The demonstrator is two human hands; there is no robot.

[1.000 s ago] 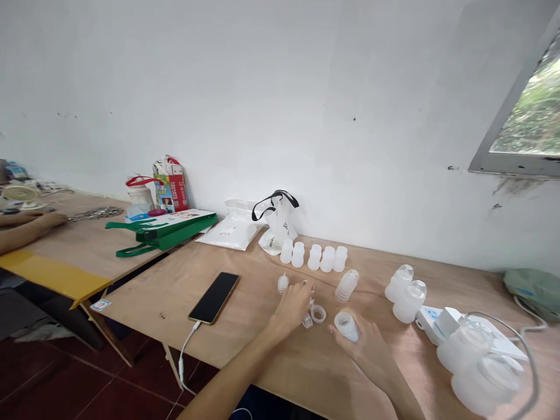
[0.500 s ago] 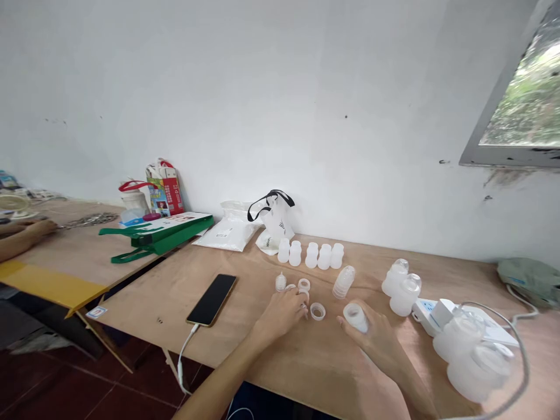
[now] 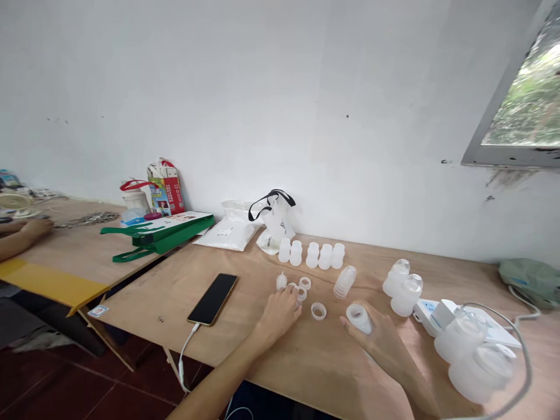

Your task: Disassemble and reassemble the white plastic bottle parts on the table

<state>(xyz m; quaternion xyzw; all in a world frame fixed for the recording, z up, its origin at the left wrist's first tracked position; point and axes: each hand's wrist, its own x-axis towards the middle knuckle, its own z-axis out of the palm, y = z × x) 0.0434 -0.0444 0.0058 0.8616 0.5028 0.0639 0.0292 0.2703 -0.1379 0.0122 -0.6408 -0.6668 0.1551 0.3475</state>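
My left hand (image 3: pixel 278 312) rests on the plywood table (image 3: pixel 245 344), its fingertips on small white rings (image 3: pixel 303 287) beside a little capped part (image 3: pixel 280 282). Whether it grips one is unclear. My right hand (image 3: pixel 380 338) is wrapped around a short white plastic bottle (image 3: pixel 359 318), its open mouth turned toward me. A loose white ring (image 3: pixel 318 311) lies between the hands. Beyond them a ribbed clear piece (image 3: pixel 344 282) lies on its side, and several small white bottles (image 3: pixel 312 255) stand in a row near the wall.
A black phone (image 3: pixel 213 298) on a white cable lies left of my hands. Two capped bottles (image 3: pixel 402 288), a white device (image 3: pixel 441 315) and large clear containers (image 3: pixel 476 356) with tubing crowd the right. Bags (image 3: pixel 245 224) lean on the wall. Another person's arm (image 3: pixel 20 236) rests on the left table.
My left hand has drawn back from the far small parts to the rings nearer me. The right hand keeps its hold on the bottle; the view shifted slightly.
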